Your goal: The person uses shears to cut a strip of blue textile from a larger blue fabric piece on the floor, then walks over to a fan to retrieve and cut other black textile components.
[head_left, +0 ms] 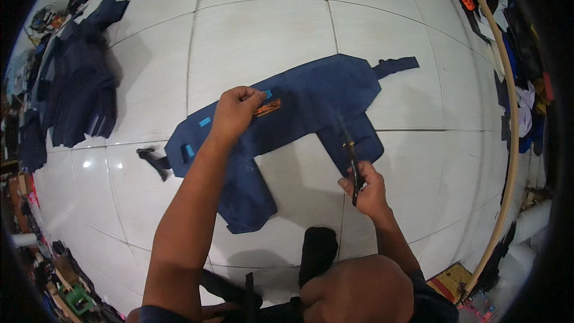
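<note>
Flat dark blue cloth piece point(299, 113) lies on white tiled floor point(251, 36), long way running lower-left to upper-right. Left hand point(236, 110) pinches small orange label point(268, 107) on cloth. Right hand point(368, 188) closed round black scissors point(350, 152), blades pointing up over cloth's lower flap. Hands well apart; left hand nearer cloth's middle.

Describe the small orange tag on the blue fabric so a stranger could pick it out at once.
On the white tiled floor lies a large navy fabric piece. Near its middle, the left hand pinches a small tag at its fingertips. It is orange with dark markings, unlike the plain light-blue tabs scattered along the fabric's left part.
</note>
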Available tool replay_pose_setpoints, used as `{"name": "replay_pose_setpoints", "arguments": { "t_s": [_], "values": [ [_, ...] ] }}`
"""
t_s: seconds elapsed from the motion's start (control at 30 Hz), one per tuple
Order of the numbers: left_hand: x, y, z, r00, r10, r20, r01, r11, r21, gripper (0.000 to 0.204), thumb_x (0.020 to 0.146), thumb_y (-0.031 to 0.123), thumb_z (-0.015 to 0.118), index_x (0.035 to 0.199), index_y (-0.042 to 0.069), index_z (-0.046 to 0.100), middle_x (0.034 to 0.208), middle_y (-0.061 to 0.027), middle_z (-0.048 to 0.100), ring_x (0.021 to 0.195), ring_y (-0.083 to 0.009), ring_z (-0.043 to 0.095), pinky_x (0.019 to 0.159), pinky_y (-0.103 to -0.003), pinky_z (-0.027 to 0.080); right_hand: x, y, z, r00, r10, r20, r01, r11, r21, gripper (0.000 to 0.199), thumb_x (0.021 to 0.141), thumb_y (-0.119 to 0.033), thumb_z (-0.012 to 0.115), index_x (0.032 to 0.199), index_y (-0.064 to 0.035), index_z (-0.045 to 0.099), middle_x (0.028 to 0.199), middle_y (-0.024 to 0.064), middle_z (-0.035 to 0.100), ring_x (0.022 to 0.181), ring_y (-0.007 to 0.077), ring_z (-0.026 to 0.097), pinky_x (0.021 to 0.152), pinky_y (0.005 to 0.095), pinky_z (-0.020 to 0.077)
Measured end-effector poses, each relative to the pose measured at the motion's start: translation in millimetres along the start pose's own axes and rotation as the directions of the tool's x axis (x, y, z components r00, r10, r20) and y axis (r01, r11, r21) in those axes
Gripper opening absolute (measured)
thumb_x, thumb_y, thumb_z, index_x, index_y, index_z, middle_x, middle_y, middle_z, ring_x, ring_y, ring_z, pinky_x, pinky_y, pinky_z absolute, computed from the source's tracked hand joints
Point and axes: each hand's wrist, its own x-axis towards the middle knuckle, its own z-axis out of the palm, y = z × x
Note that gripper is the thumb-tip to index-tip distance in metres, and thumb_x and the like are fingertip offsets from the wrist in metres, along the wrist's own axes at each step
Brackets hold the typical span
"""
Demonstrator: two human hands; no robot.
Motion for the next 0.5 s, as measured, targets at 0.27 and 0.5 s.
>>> {"name": "replay_pose_setpoints", "arguments": {
  "t_s": [0.27, 0.5],
  "values": [
    [31.0, 28.1, 65.6, 0.975, 0.007, 0.22, -0.046, 0.984, 0.172, 0.028, 0.084, 0.028, 0.072, 0.092, 0.001, 0.072, 0.081, -0.0091, 0.07, 0.075, -0.0174, 0.064, 0.072, -0.033, 0.051, 42.1, 12.1, -47.5, 0.938, 0.05, -0.342, -0.016, 0.995, 0.099, 0.035, 0.086, -0.029, 0.077, 0.095, -0.0026, 0.056, 0.072, 0.0006, 0.057, 0.067, 0.0091, 0.052, 0.061, 0.0252, 0.0445],
    [66.3, 53.8, 124.8, 0.932, -0.017, 0.363, -0.16, 0.877, 0.454, 0.031, 0.08, 0.034, 0.076, 0.092, 0.006, 0.074, 0.094, -0.0138, 0.072, 0.088, -0.0267, 0.069, 0.077, -0.038, 0.053, 41.7, 31.8, -44.2, 0.927, 0.109, -0.36, -0.068, 0.99, 0.123, 0.034, 0.085, -0.027, 0.078, 0.097, -0.0014, 0.057, 0.073, 0.0009, 0.058, 0.066, 0.0091, 0.052, 0.063, 0.0254, 0.0447]
  ]
}}
